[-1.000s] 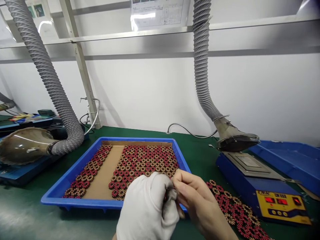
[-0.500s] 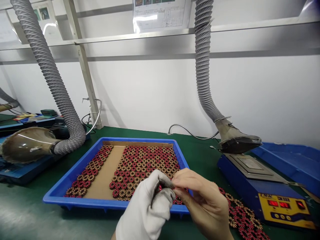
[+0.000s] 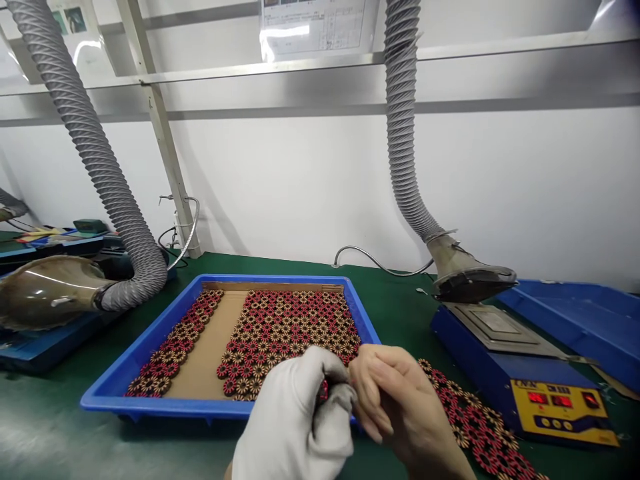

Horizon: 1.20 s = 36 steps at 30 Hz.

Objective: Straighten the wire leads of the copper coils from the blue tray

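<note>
My gloved left hand (image 3: 295,417) closes around a small, mostly hidden red piece (image 3: 323,390) before the near edge of a blue tray (image 3: 165,405), my bare right hand (image 3: 363,383) curled just beside it, its grip impossible to tell. Red-and-tan flower-shaped pieces (image 3: 295,327) fill rows beyond; at right, more pieces (image 3: 473,417) line the green desk (image 3: 400,300) near a lit blue machine (image 3: 480,363).

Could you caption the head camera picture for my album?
A gloved left hand and bare right hand, close together by a blue tray of flower-like pieces.
</note>
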Tool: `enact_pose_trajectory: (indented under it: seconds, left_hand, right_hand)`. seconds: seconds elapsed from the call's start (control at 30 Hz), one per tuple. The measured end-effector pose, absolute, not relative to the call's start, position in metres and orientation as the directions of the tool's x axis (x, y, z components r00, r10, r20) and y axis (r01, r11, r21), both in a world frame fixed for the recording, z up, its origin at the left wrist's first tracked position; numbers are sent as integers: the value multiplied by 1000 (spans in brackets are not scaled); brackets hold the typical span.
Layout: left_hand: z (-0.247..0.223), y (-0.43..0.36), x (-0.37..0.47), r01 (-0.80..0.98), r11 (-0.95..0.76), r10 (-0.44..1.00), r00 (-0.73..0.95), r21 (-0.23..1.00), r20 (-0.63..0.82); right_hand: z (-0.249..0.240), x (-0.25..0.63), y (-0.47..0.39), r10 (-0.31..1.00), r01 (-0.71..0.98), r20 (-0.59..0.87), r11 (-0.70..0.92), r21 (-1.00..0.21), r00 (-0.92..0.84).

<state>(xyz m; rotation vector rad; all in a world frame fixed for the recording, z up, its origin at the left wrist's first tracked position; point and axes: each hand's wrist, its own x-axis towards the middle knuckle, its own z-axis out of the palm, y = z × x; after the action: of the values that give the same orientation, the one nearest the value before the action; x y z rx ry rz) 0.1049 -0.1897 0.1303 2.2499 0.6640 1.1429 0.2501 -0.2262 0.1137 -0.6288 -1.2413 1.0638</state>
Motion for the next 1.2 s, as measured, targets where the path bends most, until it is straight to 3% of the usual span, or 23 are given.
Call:
enact_pose_trajectory:
  seconds: [0.13, 0.2, 0.3, 0.4, 0.5, 0.57, 0.6, 0.67, 0.7, 0.73, 0.8, 0.83, 0.93, 1.0, 1.1, 1.2]
  left_hand:
    - [131, -190, 107, -32, -370, 759, 566, 929, 322]
    - [131, -189, 109, -155, -195, 747, 616, 969, 249]
    - [133, -187, 111, -234, -47, 710, 676, 971, 197]
    - [136, -187, 110, -177, -105, 699, 687, 979, 200]
    - [137, -188, 108, 54, -452, 731, 594, 891, 334]
    - [134, -187, 107, 223, -722, 651, 542, 655, 532]
    - [133, -187, 106, 283, -818, 568, 534, 501, 626]
    - [130, -185, 105, 363, -904, 400, 531, 225, 747]
    - [129, -185, 105, 393, -909, 345, 527, 138, 777]
    - [129, -184, 104, 403, -910, 317, 519, 100, 794]
    - [128, -184, 102, 358, -913, 366, 503, 196, 783]
    - [128, -184, 101, 319, -895, 437, 496, 311, 751]
    - [128, -184, 100, 170, -695, 670, 508, 699, 542]
    - [129, -184, 102, 36, -497, 731, 557, 867, 396]
    - [132, -184, 106, -152, -224, 708, 653, 963, 268]
    - [135, -184, 109, -202, -112, 687, 691, 973, 223]
  right_hand:
    - [113, 257, -229, 731, 108, 677, 669, -736, 87]
    - [114, 257, -229, 641, 262, 766, 733, -628, 43]
    - [116, 256, -225, 553, 327, 833, 788, -521, -3]
    - [118, 257, -224, 467, 459, 882, 799, -389, -64]
    - [121, 257, -229, 430, 625, 892, 738, -256, -143]
    - [122, 256, -232, 527, 648, 843, 680, -343, -107]
    - [122, 255, -233, 626, 590, 778, 647, -483, -49]
    - [120, 253, -232, 850, 219, 526, 511, -831, 12]
    - [118, 253, -230, 920, -19, 391, 391, -920, -33]
    - [117, 253, -228, 948, -222, 301, 273, -936, -102]
    - [116, 254, -226, 943, -396, 295, 214, -893, -155]
    - [116, 255, -225, 934, -344, 341, 288, -894, -104]
    - [117, 258, -227, 843, 72, 537, 533, -843, 43]
    - [117, 259, -228, 782, 234, 623, 599, -766, 34]
    - [114, 258, -227, 724, 190, 690, 675, -713, 15]
    - [112, 256, -225, 667, 195, 745, 728, -658, 22]
